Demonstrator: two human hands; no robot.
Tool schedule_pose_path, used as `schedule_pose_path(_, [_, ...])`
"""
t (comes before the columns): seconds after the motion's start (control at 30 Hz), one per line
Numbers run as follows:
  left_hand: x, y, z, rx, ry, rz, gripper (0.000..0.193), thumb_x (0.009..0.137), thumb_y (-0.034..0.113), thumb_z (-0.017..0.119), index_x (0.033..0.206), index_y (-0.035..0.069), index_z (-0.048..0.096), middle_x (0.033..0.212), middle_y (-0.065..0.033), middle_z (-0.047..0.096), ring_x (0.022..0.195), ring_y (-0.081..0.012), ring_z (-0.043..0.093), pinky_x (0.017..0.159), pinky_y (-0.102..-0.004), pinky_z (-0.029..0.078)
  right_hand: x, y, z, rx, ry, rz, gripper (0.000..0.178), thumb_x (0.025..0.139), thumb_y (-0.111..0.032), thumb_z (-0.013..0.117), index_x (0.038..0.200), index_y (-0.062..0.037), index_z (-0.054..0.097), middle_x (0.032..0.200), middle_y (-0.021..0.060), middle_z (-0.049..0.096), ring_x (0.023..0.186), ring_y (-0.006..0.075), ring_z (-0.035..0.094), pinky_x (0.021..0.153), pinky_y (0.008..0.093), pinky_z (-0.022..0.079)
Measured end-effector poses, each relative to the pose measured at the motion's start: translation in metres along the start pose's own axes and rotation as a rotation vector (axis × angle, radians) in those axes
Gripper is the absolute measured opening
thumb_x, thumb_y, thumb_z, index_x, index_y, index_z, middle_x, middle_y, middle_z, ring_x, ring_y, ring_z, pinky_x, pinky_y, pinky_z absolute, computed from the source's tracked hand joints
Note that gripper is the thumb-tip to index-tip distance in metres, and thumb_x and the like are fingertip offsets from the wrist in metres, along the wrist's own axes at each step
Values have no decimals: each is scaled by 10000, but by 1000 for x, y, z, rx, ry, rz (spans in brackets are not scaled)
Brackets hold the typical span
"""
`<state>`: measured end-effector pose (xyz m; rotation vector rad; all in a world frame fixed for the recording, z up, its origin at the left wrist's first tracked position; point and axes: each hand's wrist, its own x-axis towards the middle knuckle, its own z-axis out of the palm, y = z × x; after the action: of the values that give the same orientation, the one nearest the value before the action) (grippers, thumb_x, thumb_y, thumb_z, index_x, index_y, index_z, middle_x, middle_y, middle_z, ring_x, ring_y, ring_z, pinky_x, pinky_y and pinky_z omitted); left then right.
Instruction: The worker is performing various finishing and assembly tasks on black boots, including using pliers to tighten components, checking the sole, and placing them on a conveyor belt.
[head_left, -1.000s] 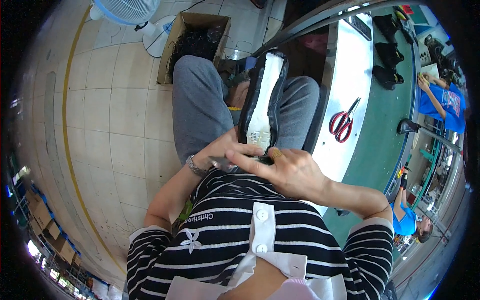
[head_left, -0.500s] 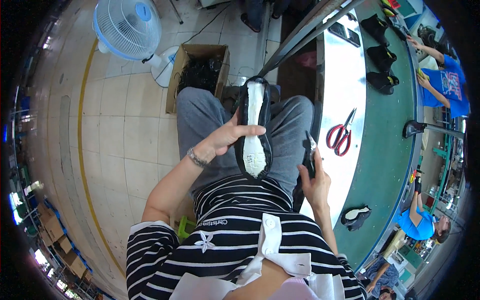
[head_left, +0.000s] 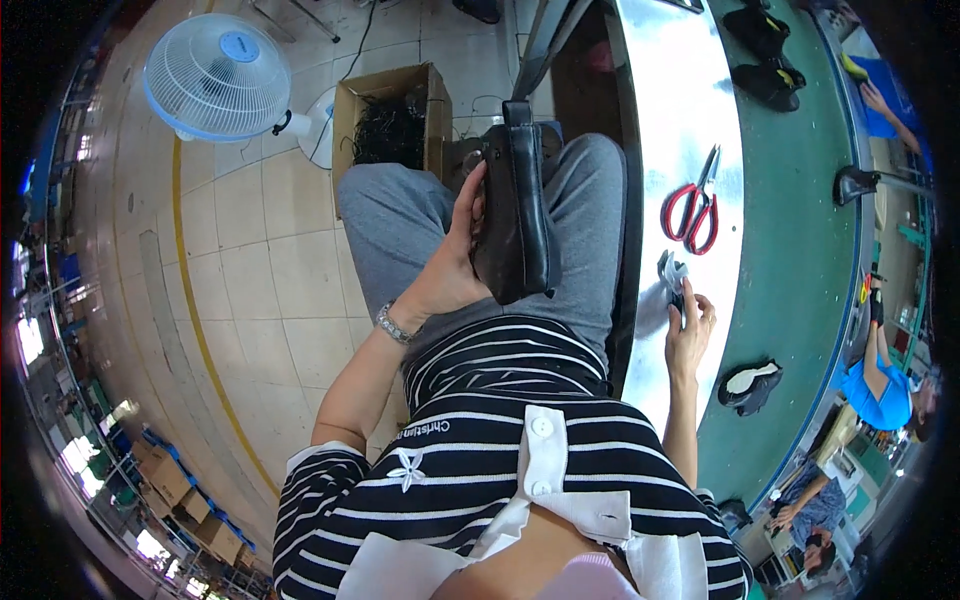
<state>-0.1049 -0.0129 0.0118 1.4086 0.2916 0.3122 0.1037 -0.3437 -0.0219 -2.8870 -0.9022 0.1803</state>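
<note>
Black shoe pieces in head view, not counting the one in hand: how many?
3, maybe more hidden. Two black shoes lie at the far end of the green belt; one white-lined upper lies nearer, right of the right hand.

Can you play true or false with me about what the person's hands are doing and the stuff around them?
1. The left hand holds a black shoe over the lap. True.
2. The right hand is gripping the red scissors. False: the scissors lie alone on the shiny metal table edge, apart from the hand; the right hand holds a small dark and whitish thing, too small to tell what.
3. A white and blue fan stands on the floor to the person's left. True.
4. The cardboard box sits on the green belt. False: it is on the tiled floor, beside the fan.
5. Black shoe parts lie on the green belt. True.
</note>
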Motion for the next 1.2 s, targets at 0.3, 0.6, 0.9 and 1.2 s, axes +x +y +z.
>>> schedule_pose_path(0.3, [11, 10, 20, -254, -164, -360, 912, 677, 66, 805, 1439, 13, 306, 1425, -161, 411, 1312, -231, 403, 1106, -350, 298, 36, -111, -61, 1048, -447, -304, 852, 691, -199, 832, 1414, -72, 399, 1419, 137, 445, 1324, 296, 401, 1102, 420, 314])
schedule_pose_path(0.6, [79, 24, 73, -156, -207, -107, 1027, 816, 307, 749, 1482, -10, 34, 1456, -212, 279, 1335, -287, 335, 1117, -382, 255, 38, -106, -89, 1606, -305, 207, 398, 742, -75, 744, 1106, 42, 632, 996, 58, 674, 872, 111, 614, 802, 248, 475])
schedule_pose_path(0.9, [71, -36, 88, 828, -496, -80, 915, 839, 469, 644, 1524, 143, 133, 1481, -370, 143, 1391, -485, 173, 1116, -481, 239, 98, 9, -50, 1438, 750, 764, 353, 872, -267, 695, 1032, 45, 653, 964, 61, 674, 847, 127, 618, 795, 248, 462])
schedule_pose_path(1.2, [72, -68, 89, 911, -697, -147, 768, 867, 377, 646, 1494, 145, 266, 1487, -387, -92, 1394, -541, 14, 1113, -497, 251, 214, 66, -59, 465, 671, 318, 469, 840, -139, 655, 1283, -42, 535, 1121, 176, 624, 1065, 314, 579, 957, 397, 425])
